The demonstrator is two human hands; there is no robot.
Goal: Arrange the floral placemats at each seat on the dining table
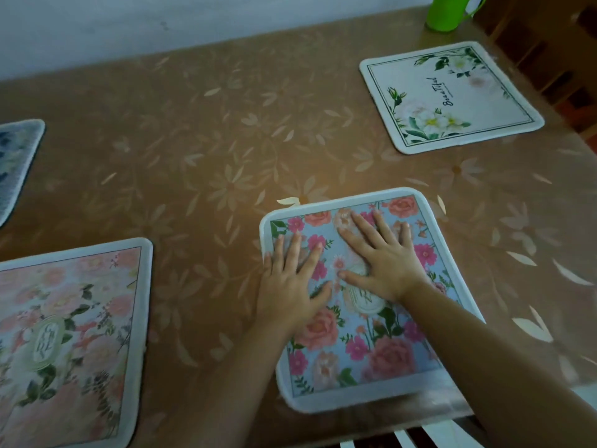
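A blue floral placemat (355,350) with pink and red roses lies at the table's near edge, right of centre. My left hand (290,286) rests flat on its left part, fingers spread. My right hand (384,257) lies flat on its middle, fingers spread, holding nothing. A pink floral placemat (64,334) lies at the near left. A white placemat with green leaves (452,98) lies at the far right. A blue-grey placemat (16,163) shows partly at the left edge.
The table (210,140) wears a brown cloth with a pale flower print. A green plastic mug (447,11) stands at the far right corner. A wooden chair back (549,59) stands beyond the right edge. A pale wall runs behind.
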